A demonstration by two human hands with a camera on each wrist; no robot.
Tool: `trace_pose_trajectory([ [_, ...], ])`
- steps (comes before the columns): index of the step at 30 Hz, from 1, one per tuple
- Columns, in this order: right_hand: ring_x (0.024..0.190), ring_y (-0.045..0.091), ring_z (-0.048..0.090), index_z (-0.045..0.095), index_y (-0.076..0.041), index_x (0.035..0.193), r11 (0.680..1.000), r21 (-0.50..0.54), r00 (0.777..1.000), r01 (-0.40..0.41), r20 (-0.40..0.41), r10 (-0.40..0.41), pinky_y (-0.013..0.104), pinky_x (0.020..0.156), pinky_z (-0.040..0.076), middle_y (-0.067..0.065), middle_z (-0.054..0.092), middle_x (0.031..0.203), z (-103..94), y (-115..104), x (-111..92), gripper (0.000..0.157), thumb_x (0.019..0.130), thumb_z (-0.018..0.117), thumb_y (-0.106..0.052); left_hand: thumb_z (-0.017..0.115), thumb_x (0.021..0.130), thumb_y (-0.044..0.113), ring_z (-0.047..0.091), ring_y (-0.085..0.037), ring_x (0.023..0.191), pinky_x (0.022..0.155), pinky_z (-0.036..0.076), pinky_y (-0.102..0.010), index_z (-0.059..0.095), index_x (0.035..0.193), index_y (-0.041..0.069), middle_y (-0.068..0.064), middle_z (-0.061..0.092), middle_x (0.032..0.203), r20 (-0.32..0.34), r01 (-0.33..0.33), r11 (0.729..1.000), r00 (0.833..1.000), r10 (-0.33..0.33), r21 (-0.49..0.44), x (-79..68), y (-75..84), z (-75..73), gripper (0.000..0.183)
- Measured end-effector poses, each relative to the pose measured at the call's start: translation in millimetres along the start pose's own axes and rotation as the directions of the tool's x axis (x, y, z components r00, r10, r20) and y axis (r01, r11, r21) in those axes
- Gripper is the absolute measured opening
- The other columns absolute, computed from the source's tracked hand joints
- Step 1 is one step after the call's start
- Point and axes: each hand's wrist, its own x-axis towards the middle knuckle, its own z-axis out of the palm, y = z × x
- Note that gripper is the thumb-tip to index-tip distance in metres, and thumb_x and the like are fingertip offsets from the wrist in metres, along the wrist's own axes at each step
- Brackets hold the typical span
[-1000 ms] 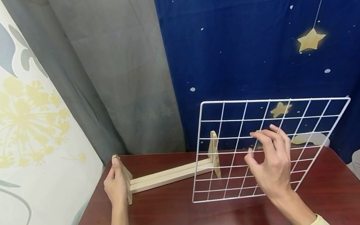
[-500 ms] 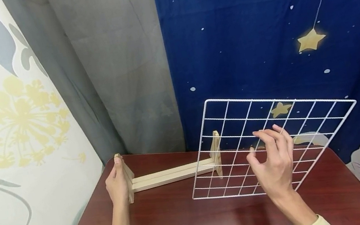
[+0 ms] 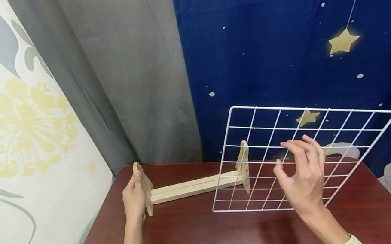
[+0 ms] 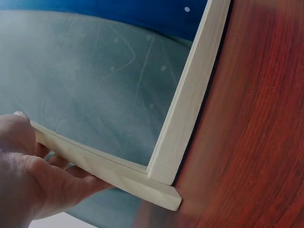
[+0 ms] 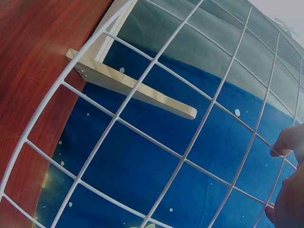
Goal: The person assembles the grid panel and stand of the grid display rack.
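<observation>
A pale wooden stand [image 3: 195, 187], two upright end pieces joined by a slotted crossbar, is at the far part of the table. My left hand [image 3: 132, 196] grips its left end piece [image 3: 147, 187]; in the left wrist view, the fingers [image 4: 59, 161] wrap the underside of that piece. On the right, my right hand [image 3: 305, 177] holds a white wire grid panel [image 3: 250, 140] by its inner wires, tilted above the table. Part of the stand's right end piece [image 3: 244, 168] shows through the grid. In the right wrist view that end piece [image 5: 137, 90] lies behind the wires, apart from my fingers.
The dark red table [image 3: 200, 239] lies under both hands. A grey curtain [image 3: 140, 75] and a blue star-patterned curtain [image 3: 282, 37] hang behind its far edge. A patterned white curtain or wall [image 3: 44, 201] borders the left side.
The head view has shifted slightly. The left hand and the wooden stand have moved a little to the right. The grid has also shifted right in the right hand, its lower left corner rising slightly.
</observation>
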Motion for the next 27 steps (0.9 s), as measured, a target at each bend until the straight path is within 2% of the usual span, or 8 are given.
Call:
trace_pose_trajectory([
  [6,0.128,0.052,0.056,0.073,0.0,0.117,1.0,-0.003,1.0,-0.002,-0.018,0.002,0.057,0.12,0.037,0.027,0.069,0.114,-0.6,-0.1,0.9,0.042,0.076,0.073,-0.002,0.048,0.103,0.069,0.054,-0.025,0.145,0.117,0.046,-0.049,0.053,0.156,0.026,-0.005,0.055,0.158,0.047,-0.018,1.0,0.999,0.018,-0.006,-2.1,-1.2,5.0,0.068],
  [11,0.126,0.052,0.056,0.073,0.0,0.118,1.0,-0.013,1.0,-0.011,-0.015,0.011,0.055,0.12,0.037,0.027,0.069,0.114,-4.5,0.4,4.4,0.04,0.078,0.073,-0.006,0.05,0.103,0.068,0.053,-0.026,0.146,0.118,0.046,-0.05,0.052,0.156,0.029,-0.004,0.054,0.16,0.089,-0.02,1.0,0.996,0.02,-0.005,-5.0,-0.8,9.9,0.067],
  [15,0.126,0.052,0.057,0.073,-0.001,0.119,1.0,-0.019,1.0,-0.022,0.002,0.022,0.053,0.12,0.036,0.027,0.069,0.114,-8.2,0.7,8.8,0.041,0.08,0.074,-0.011,0.051,0.104,0.064,0.051,-0.022,0.148,0.121,0.044,-0.047,0.054,0.155,0.028,0.0,0.056,0.158,0.118,-0.029,0.999,0.992,0.032,-0.02,-6.9,0.7,15.5,0.062],
  [19,0.124,0.052,0.057,0.074,0.0,0.118,1.0,-0.014,0.999,-0.025,-0.02,0.025,0.052,0.119,0.037,0.028,0.069,0.113,-10.4,-1.6,13.9,0.04,0.079,0.076,-0.01,0.052,0.105,0.063,0.052,-0.018,0.148,0.122,0.043,-0.045,0.058,0.152,0.029,0.003,0.059,0.155,0.127,-0.046,0.999,0.991,0.048,-0.016,-9.3,1.6,22.4,0.059],
  [23,0.122,0.053,0.058,0.074,0.001,0.115,1.0,-0.002,0.999,-0.018,-0.038,0.018,0.053,0.118,0.038,0.028,0.07,0.111,-11.5,-5.0,17.4,0.04,0.076,0.078,-0.007,0.054,0.103,0.064,0.055,-0.02,0.145,0.119,0.046,-0.047,0.062,0.149,0.032,0.002,0.064,0.151,0.138,-0.077,0.997,0.987,0.077,-0.004,-10.9,2.1,28.2,0.056],
  [27,0.122,0.052,0.058,0.075,0.0,0.116,1.0,0.002,1.0,-0.018,-0.009,0.018,0.049,0.119,0.037,0.027,0.07,0.111,-13.4,-6.6,18.1,0.043,0.075,0.081,-0.007,0.053,0.105,0.062,0.055,-0.022,0.145,0.119,0.046,-0.051,0.061,0.15,0.03,0.0,0.065,0.15,0.172,-0.103,0.995,0.98,0.101,0.005,-10.2,2.5,32.5,0.055],
])
